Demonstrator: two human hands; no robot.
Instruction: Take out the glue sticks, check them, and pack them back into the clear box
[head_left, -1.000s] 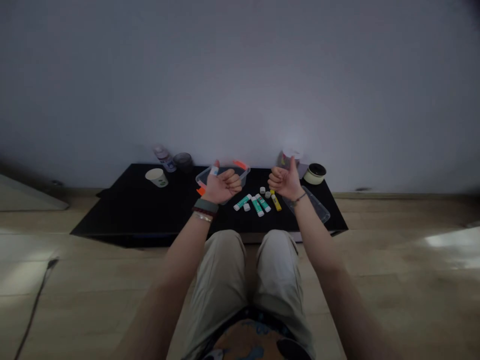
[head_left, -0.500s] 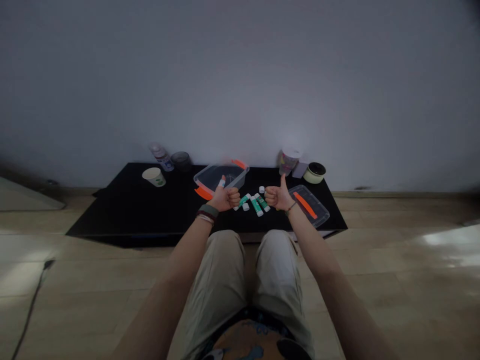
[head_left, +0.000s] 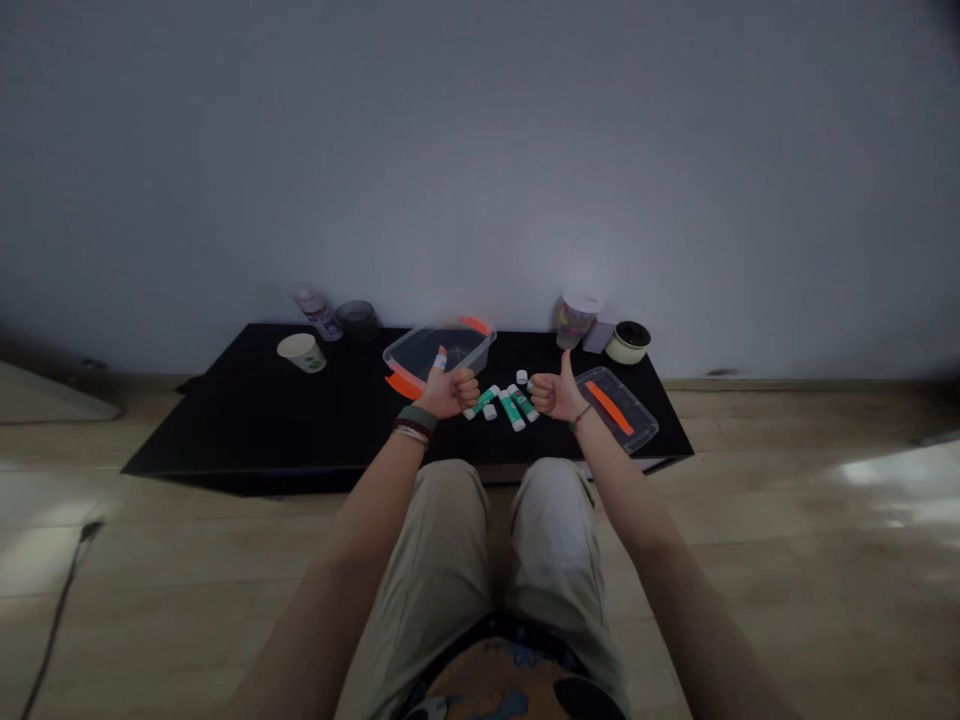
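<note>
My left hand (head_left: 450, 392) is a fist with the thumb pointing up, a white wrap round the thumb. It hovers in front of a clear plastic box (head_left: 477, 354) with orange clips. Across from it, my right hand (head_left: 553, 396) makes the same thumbs-up, its fingers curled in on nothing. Between the two hands lie 3 green-and-white tubes (head_left: 512, 410) that look like glue sticks, with small white caps (head_left: 490, 412) beside them. A clear lid (head_left: 637, 412) with an orange handle lies right of my right hand, partly behind the wrist.
These things rest on a low black table (head_left: 225, 420) against a grey wall. At its left are a paper cup (head_left: 301, 352), a spray bottle (head_left: 318, 314) and a dark bowl (head_left: 358, 320). Back right hold a patterned cup (head_left: 575, 322) and a cream pot (head_left: 628, 344). A cable (head_left: 60, 620) lies on the floor.
Both hands keep the same thumbs-up pose. The view has shifted slightly, so the table's things appear a little further left; nothing was picked up or put down.
</note>
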